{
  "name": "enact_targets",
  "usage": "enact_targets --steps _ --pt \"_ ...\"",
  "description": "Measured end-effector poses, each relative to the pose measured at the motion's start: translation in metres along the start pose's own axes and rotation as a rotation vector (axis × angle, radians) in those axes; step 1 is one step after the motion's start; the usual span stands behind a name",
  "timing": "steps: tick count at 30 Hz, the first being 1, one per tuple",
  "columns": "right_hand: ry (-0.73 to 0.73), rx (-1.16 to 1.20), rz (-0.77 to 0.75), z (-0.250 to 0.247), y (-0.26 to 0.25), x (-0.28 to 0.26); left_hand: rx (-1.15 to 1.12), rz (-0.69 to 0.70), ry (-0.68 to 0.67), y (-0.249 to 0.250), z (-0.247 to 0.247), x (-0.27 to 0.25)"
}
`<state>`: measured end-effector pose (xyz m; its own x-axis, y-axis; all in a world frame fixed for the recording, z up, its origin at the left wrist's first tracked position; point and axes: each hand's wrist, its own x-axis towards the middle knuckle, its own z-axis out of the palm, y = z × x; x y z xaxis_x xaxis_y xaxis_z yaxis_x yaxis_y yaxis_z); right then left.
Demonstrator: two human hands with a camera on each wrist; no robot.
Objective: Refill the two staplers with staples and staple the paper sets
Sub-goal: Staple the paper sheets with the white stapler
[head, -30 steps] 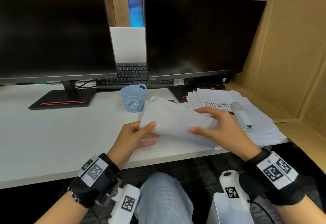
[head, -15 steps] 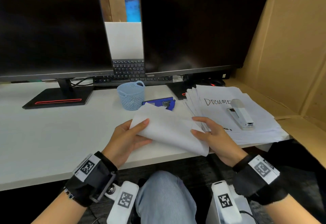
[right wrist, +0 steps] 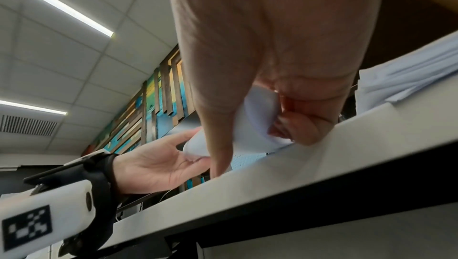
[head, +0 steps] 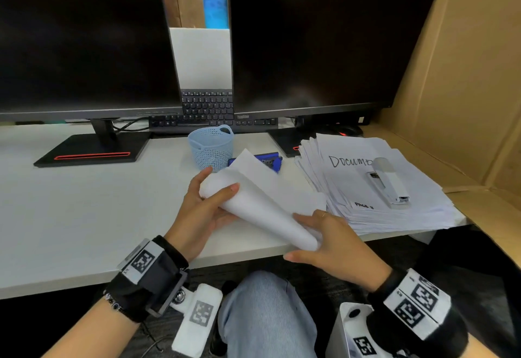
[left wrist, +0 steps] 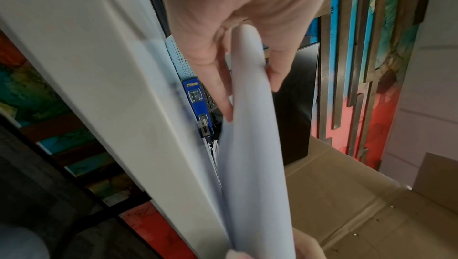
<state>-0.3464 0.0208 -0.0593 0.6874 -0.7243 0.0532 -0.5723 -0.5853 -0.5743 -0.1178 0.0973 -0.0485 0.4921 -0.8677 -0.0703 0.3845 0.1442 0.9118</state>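
Two dark monitors fill twelve o'clock above the white desk. The paper stack at two o'clock carries a white stapler; a blue stapler lies beside the basket. Left hand and right hand both clasp a curled paper set.

The curled paper set hides most of the blue stapler.

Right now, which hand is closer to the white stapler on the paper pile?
Right. The right hand sits beside the pile under the white stapler; the left hand is farther left.
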Motion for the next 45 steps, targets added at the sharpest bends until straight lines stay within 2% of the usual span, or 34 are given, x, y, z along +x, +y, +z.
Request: enact_targets --steps 7,10,13,15,17,19,21,26,31,34,38,40,42,45 --pt "0.091 0.253 -0.097 0.01 -0.002 -0.004 -0.128 -0.066 -0.278 0.001 0.008 -0.008" --pt "0.048 0.311 -0.212 0.013 -0.014 -0.008 -0.152 -0.08 -0.32 -0.002 0.011 -0.015" --pt "0.006 0.321 -0.288 0.019 -0.019 -0.011 -0.122 -0.022 -0.325 -0.007 0.013 -0.019" --pt "-0.05 0.397 -0.255 0.02 -0.021 -0.013 -0.125 0.026 -0.328 -0.007 0.013 -0.02" --pt "-0.133 0.61 -0.158 0.019 -0.023 -0.015 -0.128 0.043 -0.331 -0.003 0.015 -0.021" --pt "-0.159 0.847 -0.043 0.015 -0.026 -0.015 -0.11 0.047 -0.308 -0.001 0.016 -0.022" --pt "-0.177 0.979 0.006 0.011 -0.027 -0.015 -0.107 0.058 -0.271 0.002 0.016 -0.021" --pt "-0.371 1.02 0.106 0.005 -0.033 -0.018 -0.154 0.017 -0.382 0.01 0.022 -0.029" --pt "-0.409 1.119 0.24 0.012 -0.036 -0.018 -0.254 -0.028 -0.495 0.015 0.026 -0.036" --pt "-0.312 1.079 0.264 0.012 -0.038 -0.018 -0.276 0.066 -0.453 0.017 0.026 -0.035" --pt "0.009 0.929 0.239 0.011 -0.037 -0.015 -0.244 0.2 -0.322 0.021 0.028 -0.033" --pt "0.112 0.907 0.226 0.013 -0.035 -0.013 -0.249 0.226 -0.259 0.022 0.027 -0.032" --pt "0.095 0.894 0.203 0.016 -0.035 -0.013 -0.25 0.217 -0.212 0.021 0.026 -0.03" --pt "-0.063 1.008 0.163 0.022 -0.037 -0.016 -0.248 0.182 -0.151 0.019 0.027 -0.03"
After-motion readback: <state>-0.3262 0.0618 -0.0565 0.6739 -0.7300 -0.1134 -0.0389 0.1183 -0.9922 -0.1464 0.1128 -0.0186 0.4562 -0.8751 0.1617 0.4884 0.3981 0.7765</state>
